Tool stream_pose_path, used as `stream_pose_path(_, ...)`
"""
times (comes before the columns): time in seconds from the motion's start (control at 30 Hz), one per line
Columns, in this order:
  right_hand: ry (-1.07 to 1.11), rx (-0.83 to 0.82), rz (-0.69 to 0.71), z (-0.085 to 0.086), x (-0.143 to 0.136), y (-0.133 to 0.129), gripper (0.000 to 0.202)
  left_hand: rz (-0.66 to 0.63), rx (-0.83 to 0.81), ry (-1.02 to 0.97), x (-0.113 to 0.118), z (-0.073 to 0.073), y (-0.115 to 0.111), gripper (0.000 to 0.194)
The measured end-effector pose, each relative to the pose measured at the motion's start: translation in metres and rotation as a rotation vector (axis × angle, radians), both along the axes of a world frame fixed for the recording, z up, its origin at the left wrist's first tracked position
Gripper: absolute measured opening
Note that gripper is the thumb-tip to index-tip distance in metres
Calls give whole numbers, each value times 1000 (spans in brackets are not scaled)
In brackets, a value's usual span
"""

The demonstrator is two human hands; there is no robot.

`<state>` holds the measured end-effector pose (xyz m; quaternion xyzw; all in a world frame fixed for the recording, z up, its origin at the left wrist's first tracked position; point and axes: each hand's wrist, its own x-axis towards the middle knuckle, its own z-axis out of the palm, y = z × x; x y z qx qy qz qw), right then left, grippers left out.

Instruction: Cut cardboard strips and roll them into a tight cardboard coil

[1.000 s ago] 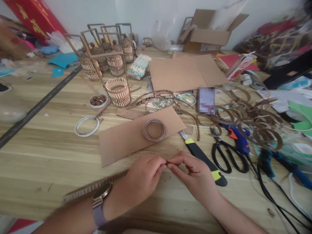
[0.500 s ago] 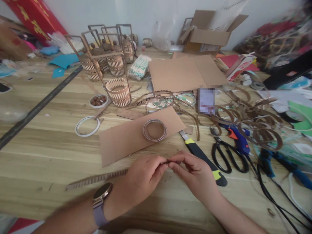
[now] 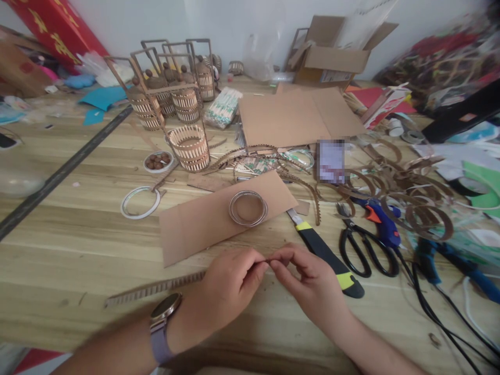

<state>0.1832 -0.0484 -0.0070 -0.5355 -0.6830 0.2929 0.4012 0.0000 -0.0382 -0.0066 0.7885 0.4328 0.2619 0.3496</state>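
A narrow strip of corrugated cardboard [image 3: 156, 288] runs out to the left from behind my left hand [image 3: 234, 278], its ridges showing. My left thumb and forefinger pinch the strip; a small dark bit of it shows at the fingertips. Meeting them tip to tip, my right hand [image 3: 310, 276] pinches the same spot. The stretch of strip between is hidden by my left hand. Just beyond lies a flat cardboard piece [image 3: 191, 229] with a round cardboard ring [image 3: 249, 224] on it. A black and yellow utility knife [image 3: 320, 250] lies beside my right hand.
To the right are black-handled scissors [image 3: 367, 250], a blue glue gun [image 3: 386, 224], cables and loose cardboard strips [image 3: 429, 221]. Farther back stand stick-sided baskets [image 3: 189, 148], a bowl of brown balls [image 3: 158, 161], a white ring [image 3: 140, 203], cardboard sheets [image 3: 289, 120] and an open box [image 3: 332, 60].
My hands have barely moved; the right fingers shift slightly and the fingertips stay together. Nothing else on the table has moved.
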Motion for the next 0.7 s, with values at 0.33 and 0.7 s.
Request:
stream_pose_path(0.33,-298,376,9,-4,-1,-9,14,-27,100,0,3,-3,-4,23)
stream_pose_path(0.7,-380,523,64,0,-4,-11,11,-36,23,-34,2,2,-3,24)
